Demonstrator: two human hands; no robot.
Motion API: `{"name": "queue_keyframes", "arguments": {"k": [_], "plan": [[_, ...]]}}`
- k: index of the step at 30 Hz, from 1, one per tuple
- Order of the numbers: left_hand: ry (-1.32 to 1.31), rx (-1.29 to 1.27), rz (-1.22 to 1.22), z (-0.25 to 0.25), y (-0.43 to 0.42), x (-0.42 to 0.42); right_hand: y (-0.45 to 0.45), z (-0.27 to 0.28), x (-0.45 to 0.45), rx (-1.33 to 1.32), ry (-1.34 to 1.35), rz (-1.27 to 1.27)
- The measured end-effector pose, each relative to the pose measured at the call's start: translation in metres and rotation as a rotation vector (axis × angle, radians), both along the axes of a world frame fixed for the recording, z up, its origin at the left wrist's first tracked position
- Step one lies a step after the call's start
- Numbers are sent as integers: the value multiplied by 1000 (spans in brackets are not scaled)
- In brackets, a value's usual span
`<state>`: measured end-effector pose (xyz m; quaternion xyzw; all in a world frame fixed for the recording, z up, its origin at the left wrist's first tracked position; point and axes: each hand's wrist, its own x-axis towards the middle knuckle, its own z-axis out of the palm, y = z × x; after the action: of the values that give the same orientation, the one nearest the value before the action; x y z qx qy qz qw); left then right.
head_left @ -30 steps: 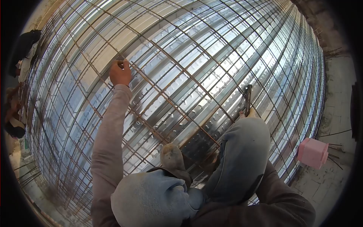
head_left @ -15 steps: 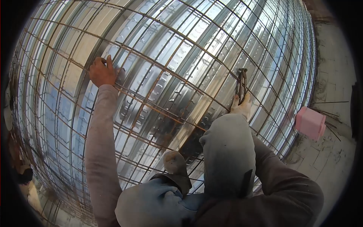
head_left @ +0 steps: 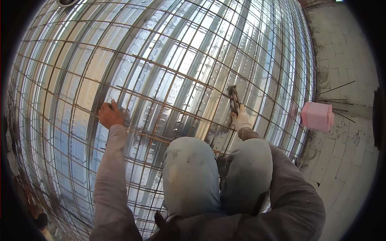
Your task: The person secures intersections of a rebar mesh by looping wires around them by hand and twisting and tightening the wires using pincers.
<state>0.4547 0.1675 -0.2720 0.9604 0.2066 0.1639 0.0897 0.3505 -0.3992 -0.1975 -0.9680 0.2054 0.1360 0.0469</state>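
My right hand (head_left: 243,119) is closed around the handles of rusty pincers (head_left: 235,100), whose jaws point away from me just above the steel mesh. My left hand (head_left: 110,115) is at the left, just over a bar of the rebar mesh (head_left: 161,105). Its fingers are curled with thumb and fingertip close together; what they hold, if anything, is too small to make out. Beneath the mesh runs shiny corrugated metal decking (head_left: 138,86) with embossed dimples. My bent knees (head_left: 191,170) are between my two arms.
To the right a pink box-shaped object (head_left: 317,116) sits beside the decking's edge. Loose bar ends (head_left: 337,87) stick out over the grey block-patterned surface (head_left: 337,152) there. A dark round object (head_left: 66,2) shows at the top left. Mesh bars cross the whole decking.
The view has shifted, and both knees now rise side by side where a shoe showed before. My right hand and the pincers appear farther left; my left hand appears lower.
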Motion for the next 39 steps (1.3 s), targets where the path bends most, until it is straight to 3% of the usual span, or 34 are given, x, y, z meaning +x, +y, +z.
{"name": "queue_keyframes", "arguments": {"k": [1,3,5,7,14,17,20,24,27,29,31,33,36,38,39], "plan": [[-11,-8,-7,2,1,0,-4,11,8,-8,-11,-7],[11,12,-13,2,1,1,-16,43,30,41,357,10],[26,0,-28,0,2,0,-13,89,54,-18,411,-61],[42,22,5,3,0,2,-29,119,70,-129,483,140],[91,-8,40,11,-5,4,-44,196,117,-208,287,287],[66,10,37,11,-7,3,-40,220,150,-228,346,333],[23,48,57,10,-10,4,-59,212,180,-233,291,448],[21,-24,27,13,-10,5,-62,160,236,-172,182,456],[6,-28,55,-1,-3,6,-75,68,269,-72,13,438],[10,-65,47,5,-9,2,-66,35,263,3,30,450],[29,-84,31,9,-7,3,-42,25,251,32,-90,305],[-89,-9,9,1,2,7,-40,7,243,-36,-183,354],[-130,-84,-38,-4,23,-1,-34,23,247,-12,-205,392],[-183,-715,61,21,37,-1,-35,19,263,-8,-450,435],[-197,-703,92,38,44,-1,-23,21,275,8,-454,466]]}}
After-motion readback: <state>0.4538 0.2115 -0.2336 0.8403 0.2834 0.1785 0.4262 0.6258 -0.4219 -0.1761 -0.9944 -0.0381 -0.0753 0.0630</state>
